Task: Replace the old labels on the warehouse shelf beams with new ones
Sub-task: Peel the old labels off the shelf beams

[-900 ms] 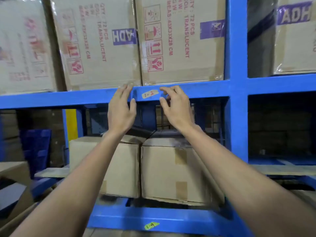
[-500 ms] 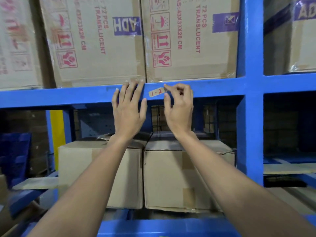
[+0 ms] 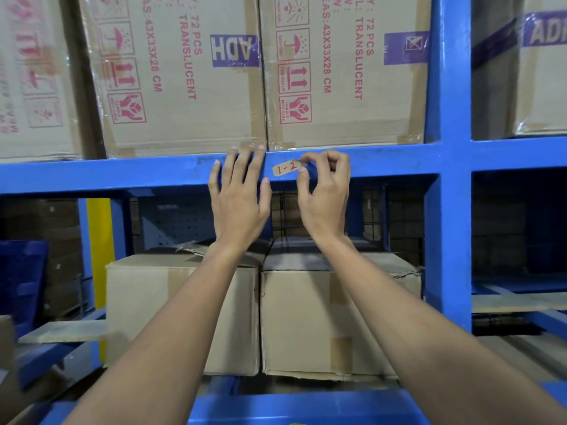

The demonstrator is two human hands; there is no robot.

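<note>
Blue beam [image 3: 383,162] carries both hands. Right hand [image 3: 325,194] pinches the right edge of the label [image 3: 286,168] marked 1-2, which sits on the beam's front face. Left hand [image 3: 237,194] lies spread flat just left of it, fingertips over the beam's top edge. Printed cartons [image 3: 184,75] stand above; plain boxes [image 3: 306,320] sit far below, with open room beneath the beam.

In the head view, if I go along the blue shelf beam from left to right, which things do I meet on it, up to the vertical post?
Bare blue beam → left hand, fingers flat on the beam → "1-2" label → right hand, pinching the label's right end → blue upright post.
</note>
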